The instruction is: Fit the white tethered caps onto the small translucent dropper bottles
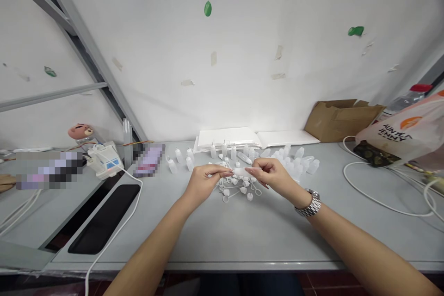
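Note:
A small translucent white squeeze bottle (240, 171) lies sideways between my two hands, above a heap of white caps with looped straps (243, 190). My left hand (207, 179) is closed, thumb and fingers pinching at the bottle's left end; whether a cap sits there is too small to tell. On the right end, my right hand (272, 175) holds the bottle between thumb and fingertips. Several capped bottles (172, 165) stand upright behind and left of my left hand. Beyond my right hand is a cluster of similar bottles (297, 166), some standing and some lying.
White sheets (227, 138) are stacked against the wall. A cardboard box (342, 120) and a plastic bag (405, 132) stand right, near a looping white cable (364, 208). Left are a phone (150, 159), a power strip (105, 159) and a black pad (104, 219).

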Action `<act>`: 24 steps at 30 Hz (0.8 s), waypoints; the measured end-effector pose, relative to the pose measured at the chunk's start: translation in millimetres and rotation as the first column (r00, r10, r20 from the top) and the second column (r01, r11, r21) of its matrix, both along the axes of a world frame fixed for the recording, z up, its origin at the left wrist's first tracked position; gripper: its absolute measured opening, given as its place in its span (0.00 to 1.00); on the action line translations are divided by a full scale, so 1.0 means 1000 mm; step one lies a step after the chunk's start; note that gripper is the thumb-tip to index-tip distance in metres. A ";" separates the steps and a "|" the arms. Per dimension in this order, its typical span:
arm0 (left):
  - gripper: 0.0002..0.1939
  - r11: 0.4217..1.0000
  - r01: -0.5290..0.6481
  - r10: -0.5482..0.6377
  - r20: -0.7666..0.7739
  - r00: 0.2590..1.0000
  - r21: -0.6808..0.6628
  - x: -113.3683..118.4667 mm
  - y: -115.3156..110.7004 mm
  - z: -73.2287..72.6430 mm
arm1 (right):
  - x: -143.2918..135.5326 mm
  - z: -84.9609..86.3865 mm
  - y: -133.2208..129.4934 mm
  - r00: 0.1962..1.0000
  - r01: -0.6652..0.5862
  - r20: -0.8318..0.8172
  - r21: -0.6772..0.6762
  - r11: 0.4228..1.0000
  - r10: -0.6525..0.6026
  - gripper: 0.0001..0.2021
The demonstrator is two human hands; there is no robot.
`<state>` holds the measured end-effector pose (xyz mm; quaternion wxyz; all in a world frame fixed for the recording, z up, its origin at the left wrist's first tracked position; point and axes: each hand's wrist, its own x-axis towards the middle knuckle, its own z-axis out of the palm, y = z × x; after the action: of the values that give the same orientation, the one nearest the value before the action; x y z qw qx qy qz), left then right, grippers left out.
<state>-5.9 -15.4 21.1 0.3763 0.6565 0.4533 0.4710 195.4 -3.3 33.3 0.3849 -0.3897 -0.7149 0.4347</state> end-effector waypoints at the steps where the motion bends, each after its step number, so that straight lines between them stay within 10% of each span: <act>1: 0.10 1.000 0.004 -0.003 -0.016 1.000 0.014 0.000 0.000 -0.001 | 0.000 0.000 0.000 1.000 -0.006 0.005 -0.005 1.000 0.006 0.21; 24: 0.13 0.977 -0.031 0.098 -0.313 0.945 0.213 -0.017 0.014 -0.003 | 0.005 -0.011 0.019 0.982 -0.191 -0.036 -0.218 0.957 0.188 0.14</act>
<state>-23.4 -1.8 17.8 0.2119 0.7446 0.4791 0.4137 200.3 15.5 22.1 0.3012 -0.3565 -0.6934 0.5489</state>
